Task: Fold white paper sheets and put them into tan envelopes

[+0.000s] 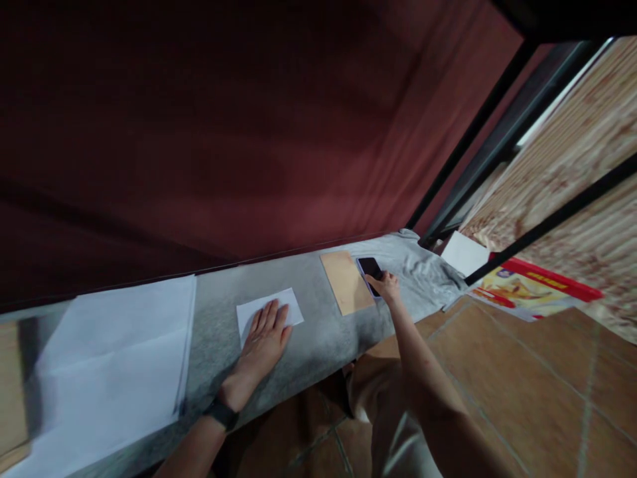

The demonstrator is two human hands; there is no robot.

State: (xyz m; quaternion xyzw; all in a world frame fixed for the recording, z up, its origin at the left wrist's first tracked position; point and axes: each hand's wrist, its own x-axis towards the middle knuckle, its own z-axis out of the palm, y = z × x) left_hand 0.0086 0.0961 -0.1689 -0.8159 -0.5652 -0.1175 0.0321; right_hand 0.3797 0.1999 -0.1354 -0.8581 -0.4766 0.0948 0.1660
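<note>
My left hand [269, 332] lies flat, fingers stretched out, on a small white sheet of paper [243, 315] on the grey cloth-covered surface [213, 318]. A dark band circles that wrist. Over to the right, my right hand [387, 287] grips the lower end of a smartphone [369, 267] with a dark screen and a pale purple edge. Its thumb reaches across the phone's near part, and the other fingers are partly hidden. Between the hands, close to the phone, lies a tan piece of paper or card [345, 282].
Large white sheets [119, 358] cover the left of the surface, with a tan board [10, 392] beyond them. A dark red curtain [223, 166] hangs behind. At right stand dark metal bars [478, 126], a white box [465, 252] and a colourful printed package [532, 289] above the tiled floor [527, 372].
</note>
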